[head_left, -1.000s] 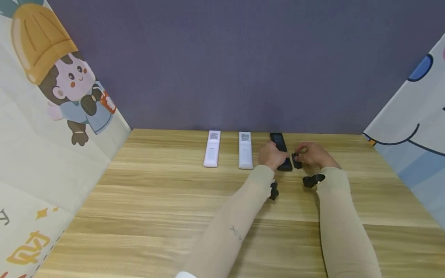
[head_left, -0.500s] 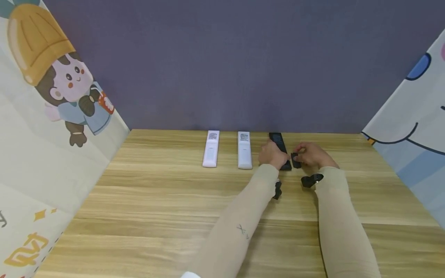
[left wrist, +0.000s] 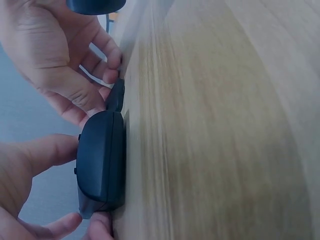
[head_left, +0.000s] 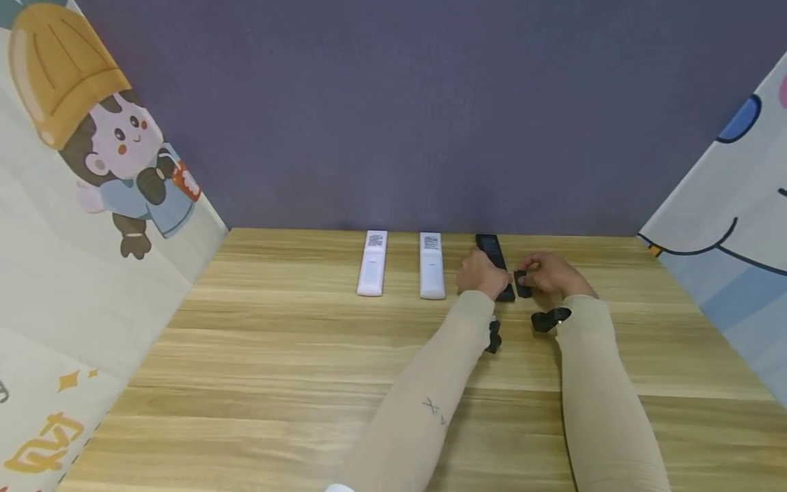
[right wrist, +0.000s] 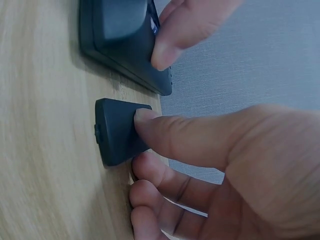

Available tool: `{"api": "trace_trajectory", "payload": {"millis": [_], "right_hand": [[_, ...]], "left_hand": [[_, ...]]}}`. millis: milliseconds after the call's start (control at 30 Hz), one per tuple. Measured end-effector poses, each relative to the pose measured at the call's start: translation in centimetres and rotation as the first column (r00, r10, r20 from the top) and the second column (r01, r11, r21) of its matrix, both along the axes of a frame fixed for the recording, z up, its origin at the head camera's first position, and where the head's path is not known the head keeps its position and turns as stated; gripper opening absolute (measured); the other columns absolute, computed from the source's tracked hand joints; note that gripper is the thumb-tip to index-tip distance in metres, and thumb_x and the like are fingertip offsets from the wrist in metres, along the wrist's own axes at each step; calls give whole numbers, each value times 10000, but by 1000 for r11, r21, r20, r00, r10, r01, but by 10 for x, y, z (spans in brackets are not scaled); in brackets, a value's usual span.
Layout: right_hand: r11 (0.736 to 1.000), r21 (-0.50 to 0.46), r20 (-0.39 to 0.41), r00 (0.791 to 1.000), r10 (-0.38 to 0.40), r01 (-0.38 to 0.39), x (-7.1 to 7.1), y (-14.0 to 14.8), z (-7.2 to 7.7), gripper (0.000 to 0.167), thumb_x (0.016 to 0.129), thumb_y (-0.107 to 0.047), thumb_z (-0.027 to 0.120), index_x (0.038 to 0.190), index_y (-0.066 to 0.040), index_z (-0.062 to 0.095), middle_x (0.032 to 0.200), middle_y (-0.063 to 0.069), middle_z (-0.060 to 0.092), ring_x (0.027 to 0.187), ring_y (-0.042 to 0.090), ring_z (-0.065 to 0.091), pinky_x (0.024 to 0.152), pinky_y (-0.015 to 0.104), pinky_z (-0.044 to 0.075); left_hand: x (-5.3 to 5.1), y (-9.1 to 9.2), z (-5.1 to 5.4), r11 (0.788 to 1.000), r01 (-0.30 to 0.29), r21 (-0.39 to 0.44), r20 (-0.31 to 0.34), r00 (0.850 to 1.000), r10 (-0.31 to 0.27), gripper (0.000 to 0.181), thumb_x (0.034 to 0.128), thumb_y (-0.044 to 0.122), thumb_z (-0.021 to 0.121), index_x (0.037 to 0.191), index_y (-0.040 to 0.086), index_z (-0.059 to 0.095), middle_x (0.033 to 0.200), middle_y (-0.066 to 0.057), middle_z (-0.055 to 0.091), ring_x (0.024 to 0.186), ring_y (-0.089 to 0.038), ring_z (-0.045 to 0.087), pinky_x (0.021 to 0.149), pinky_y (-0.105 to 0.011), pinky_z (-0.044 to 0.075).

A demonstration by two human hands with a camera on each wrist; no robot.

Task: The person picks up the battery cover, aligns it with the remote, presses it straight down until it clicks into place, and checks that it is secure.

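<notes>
A black remote control (head_left: 490,247) lies on the wooden table, partly covered by my left hand (head_left: 482,273). In the left wrist view, the left thumb and fingers hold the remote from opposite sides. Just right of it is a small black battery cover (head_left: 522,284), pinched by my right hand (head_left: 555,275). The right wrist view shows the thumb on top of the cover (right wrist: 120,132) and curled fingers along its edge. A small tab sticks out from the cover's near end. Cover and remote are apart in that view, with a narrow strip of table between them.
Two white remote controls (head_left: 372,265) (head_left: 432,268) lie side by side to the left, labels toward the back. A dark grey panel (head_left: 393,116) rises behind the table (head_left: 277,355). Printed cartoon sheets border both sides.
My left wrist and forearm have shifted slightly to the right and turned a little. Both hands keep their holds, and the remote and battery cover stay in place.
</notes>
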State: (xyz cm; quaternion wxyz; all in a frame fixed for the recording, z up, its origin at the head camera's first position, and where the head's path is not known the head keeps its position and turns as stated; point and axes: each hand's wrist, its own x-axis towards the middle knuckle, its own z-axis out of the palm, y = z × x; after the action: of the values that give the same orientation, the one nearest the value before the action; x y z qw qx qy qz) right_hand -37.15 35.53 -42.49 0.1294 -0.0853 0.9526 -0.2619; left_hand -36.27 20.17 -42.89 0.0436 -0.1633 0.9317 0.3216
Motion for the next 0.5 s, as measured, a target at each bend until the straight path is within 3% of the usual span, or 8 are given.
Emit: {"api": "trace_trajectory", "payload": {"millis": [133,267,400,500], "right_hand": [[1000,2,9,1000,-7,7,0,-1,1,383,984,-194,645,1296,23,594,1149,230,647,901,278,605,829,450,494],[1000,-1,10,1000,-9,9,1,-1,2,369,981,-190,647,1281,20,601,1121,218,655,927,292,594,847,468,487],[1000,-14,16,1000,-8,8,1,0,2,360,979,-182,644,1271,24,602,1063,192,659,904,279,583,815,429,480],[1000,-21,18,1000,-8,8,0,0,1,355,977,-176,638,1266,26,603,1006,157,660,862,250,574,767,364,463]], "left_hand": [[0,-1,-1,1000,2,29,-7,1000,-2,795,726,489,900,1404,245,563,1255,-20,699,1102,-239,692,827,-404,600],[-1,-2,-3,999,13,44,-12,1000,-13,656,723,485,903,1261,215,642,1125,4,733,959,-205,713,710,-365,590],[-1,0,-4,1000,27,2,7,1000,-27,548,727,539,885,1128,207,716,1027,24,753,836,-183,711,609,-349,560],[-1,3,-5,998,44,-50,30,999,-42,553,718,625,855,1073,217,741,1014,26,760,856,-185,713,610,-354,555]]}}
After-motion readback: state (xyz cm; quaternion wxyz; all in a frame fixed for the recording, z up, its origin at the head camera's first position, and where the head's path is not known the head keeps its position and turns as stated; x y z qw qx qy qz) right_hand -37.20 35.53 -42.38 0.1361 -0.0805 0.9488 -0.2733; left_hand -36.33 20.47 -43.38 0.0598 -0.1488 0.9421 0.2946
